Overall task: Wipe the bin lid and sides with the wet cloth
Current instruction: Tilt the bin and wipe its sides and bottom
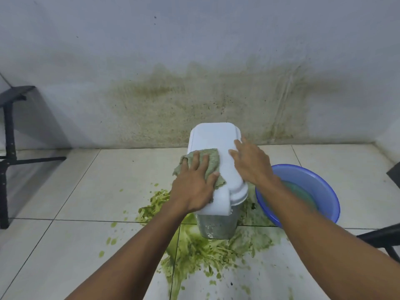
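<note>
At frame centre, the left hand pressed the cloth flat (fingers spread) on the bin lid; the right hand rested there, fingers straight.

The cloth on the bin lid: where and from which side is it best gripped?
Probably pinch the cloth at its left corner, coming from the left: that corner hangs free past the lid edge, while the left hand presses the rest flat.

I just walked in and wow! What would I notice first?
Two hands are on a white bin lid in the middle: the left hand presses a green cloth flat, and the right hand rests beside it. A green mess is splattered on the floor around the bin, with a blue basin to its right.
</note>
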Available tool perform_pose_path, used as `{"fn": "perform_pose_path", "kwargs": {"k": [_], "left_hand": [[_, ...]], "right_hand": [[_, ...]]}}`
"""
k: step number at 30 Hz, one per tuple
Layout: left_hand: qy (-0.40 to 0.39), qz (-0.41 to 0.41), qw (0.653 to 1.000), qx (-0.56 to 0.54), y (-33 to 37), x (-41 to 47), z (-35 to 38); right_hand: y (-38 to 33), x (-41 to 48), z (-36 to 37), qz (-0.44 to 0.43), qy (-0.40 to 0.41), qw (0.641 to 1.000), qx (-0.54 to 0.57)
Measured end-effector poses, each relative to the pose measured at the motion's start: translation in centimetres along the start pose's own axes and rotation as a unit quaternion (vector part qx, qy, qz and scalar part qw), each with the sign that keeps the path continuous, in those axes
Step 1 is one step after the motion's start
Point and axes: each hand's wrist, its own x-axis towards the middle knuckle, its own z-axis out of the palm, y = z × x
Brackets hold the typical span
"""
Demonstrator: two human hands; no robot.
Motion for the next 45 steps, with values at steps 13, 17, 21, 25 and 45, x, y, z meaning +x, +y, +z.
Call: {"fn": "perform_pose_path", "kwargs": {"k": [13,17,21,25,45], "left_hand": [[0.054,0.018,0.994,-0.092,-0.9,-0.9,0.9],[0.088,0.083,0.990,-0.074,-1.5,-3.2,3.3],[0.095,0.107,0.988,-0.062,-1.5,-4.8,3.8],[0.118,0.141,0.983,-0.019,-0.6,-5.8,4.7],[0.213,0.180,0.953,-0.118,2.2,3.1,-5.2]], "right_hand": [[0.6,-9.0,2.0,-0.221,-0.029,0.973,-0.049],[0.4,-9.1,1.7,-0.207,-0.034,0.975,-0.074],[0.0,-9.3,0.6,-0.195,-0.039,0.980,-0.006],[0.4,-9.4,0.8,-0.200,-0.015,0.978,0.057],[-1.3,0.1,-7.8,-0.170,-0.039,0.983,0.062]]}}
